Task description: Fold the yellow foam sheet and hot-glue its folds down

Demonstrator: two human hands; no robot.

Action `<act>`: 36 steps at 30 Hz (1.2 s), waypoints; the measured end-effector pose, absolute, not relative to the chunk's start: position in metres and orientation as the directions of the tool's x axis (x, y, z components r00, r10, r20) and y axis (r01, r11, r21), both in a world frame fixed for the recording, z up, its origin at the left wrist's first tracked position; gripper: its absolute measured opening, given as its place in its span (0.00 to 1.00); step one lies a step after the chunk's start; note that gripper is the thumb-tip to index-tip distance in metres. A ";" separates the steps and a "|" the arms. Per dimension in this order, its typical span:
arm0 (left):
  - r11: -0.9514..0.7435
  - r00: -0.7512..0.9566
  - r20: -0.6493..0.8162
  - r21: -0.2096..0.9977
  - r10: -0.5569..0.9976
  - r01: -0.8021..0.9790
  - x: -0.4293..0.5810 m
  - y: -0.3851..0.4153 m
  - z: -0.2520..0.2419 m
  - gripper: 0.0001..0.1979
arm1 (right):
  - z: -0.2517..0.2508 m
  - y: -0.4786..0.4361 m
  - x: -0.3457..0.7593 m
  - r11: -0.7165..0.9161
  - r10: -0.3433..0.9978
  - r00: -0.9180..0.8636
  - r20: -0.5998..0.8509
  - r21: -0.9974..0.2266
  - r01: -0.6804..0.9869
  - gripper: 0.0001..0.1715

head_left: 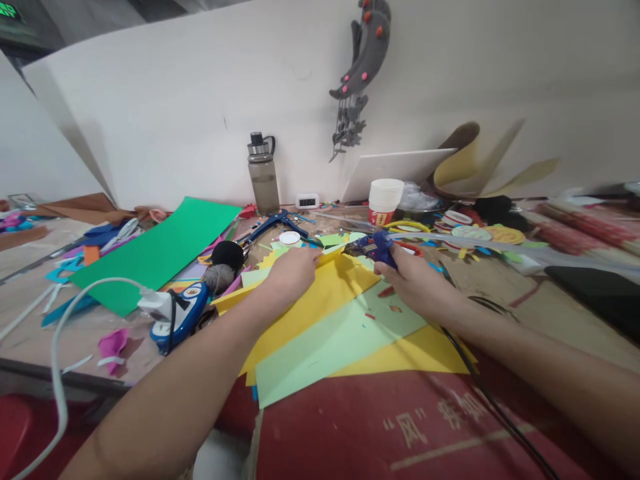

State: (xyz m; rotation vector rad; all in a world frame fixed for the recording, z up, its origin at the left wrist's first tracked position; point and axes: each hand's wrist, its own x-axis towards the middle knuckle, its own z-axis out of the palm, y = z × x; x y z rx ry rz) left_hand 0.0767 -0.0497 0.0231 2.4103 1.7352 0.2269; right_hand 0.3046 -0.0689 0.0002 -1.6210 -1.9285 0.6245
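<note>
In my right hand [411, 272] is a blue hot glue gun [379, 248], a long clear glue stick [450, 238] coming out of its back. Its nozzle points left, close to the raised edge of a yellow paper sheet [330, 287]. My left hand [295, 268] is closed at that sheet's far edge, fingers pinching the paper. A pale green paper sheet [320, 355] lies nearer to me, with another yellow sheet [415, 353] under it. Small red scraps [386, 291] lie on the papers. A black cord [485, 393] passes below my right forearm.
A green sheet [165, 257], a blue power strip [181, 319] and a black pompom [227, 254] are on the left. Behind stand a water bottle [263, 177], a small clock [307, 201] and paper cups [385, 200]. A black flat object [595, 297] lies right. A red board [340, 433] is in front.
</note>
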 end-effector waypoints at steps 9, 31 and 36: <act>-0.304 0.303 0.038 0.216 0.952 0.928 0.078 -0.050 0.026 0.18 | 0.002 -0.070 0.304 0.162 0.987 -0.129 0.098 -0.638 0.753 0.10; -0.305 0.303 0.045 0.228 0.952 0.925 0.077 -0.051 0.025 0.18 | -0.003 -0.068 0.312 0.175 0.979 -0.105 0.174 -0.458 0.871 0.13; -0.309 0.308 0.042 0.219 0.951 0.925 0.077 -0.050 0.024 0.19 | 0.002 -0.073 0.313 0.186 0.977 -0.118 0.179 -0.436 0.881 0.13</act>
